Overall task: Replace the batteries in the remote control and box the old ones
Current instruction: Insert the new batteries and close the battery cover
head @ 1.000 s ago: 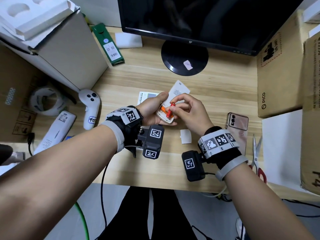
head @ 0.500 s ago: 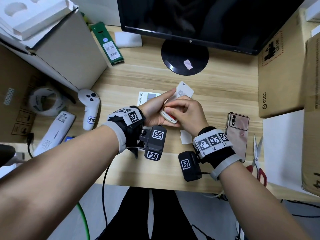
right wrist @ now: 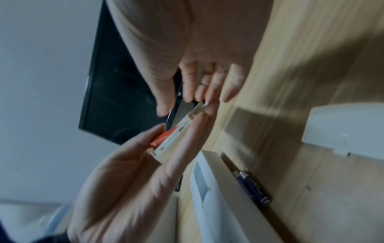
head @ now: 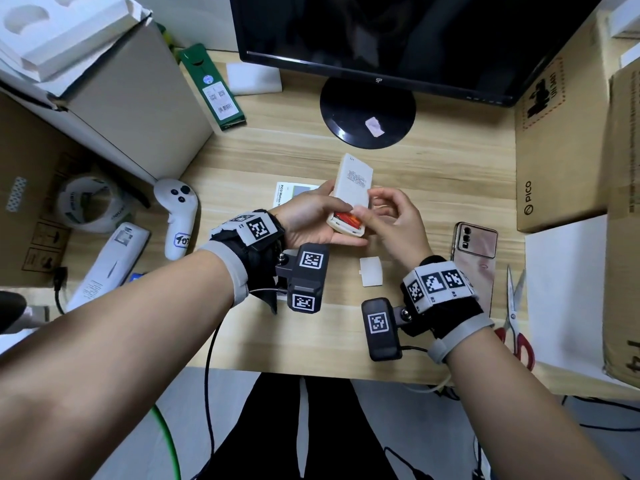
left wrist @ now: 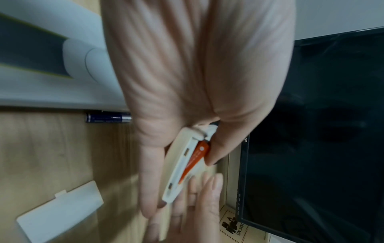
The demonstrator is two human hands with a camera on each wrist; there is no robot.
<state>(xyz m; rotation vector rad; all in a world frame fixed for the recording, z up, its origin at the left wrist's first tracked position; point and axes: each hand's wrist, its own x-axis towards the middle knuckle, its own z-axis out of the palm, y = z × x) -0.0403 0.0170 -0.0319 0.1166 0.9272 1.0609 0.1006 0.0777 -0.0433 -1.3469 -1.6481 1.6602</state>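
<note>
Only in the head view: my two arms, the wooden desk, the black monitor, a pink phone and red scissors off to my right.
Only in the wrist views: a dark blue battery lies on the desk, tight against a white box. My left hand hides it from the head view.
Battery cover: the small white battery cover lies flat on the desk, near my right wrist and apart from both hands.
Remote control: the white remote control is up off the desk, in front of me, back side up, with its far end toward the monitor.
Left hand: my left hand is under the remote and grips it, fingers on one edge and thumb on the other.
Right hand: my right hand is at the near end of the remote. Its fingertips touch the edge there. The fingers are bent, but I cannot tell if they pinch anything.
How the remote looks: long, flat and cream white, with small print on its back. The slot at the near end is open, and an orange battery sits inside it.
</note>
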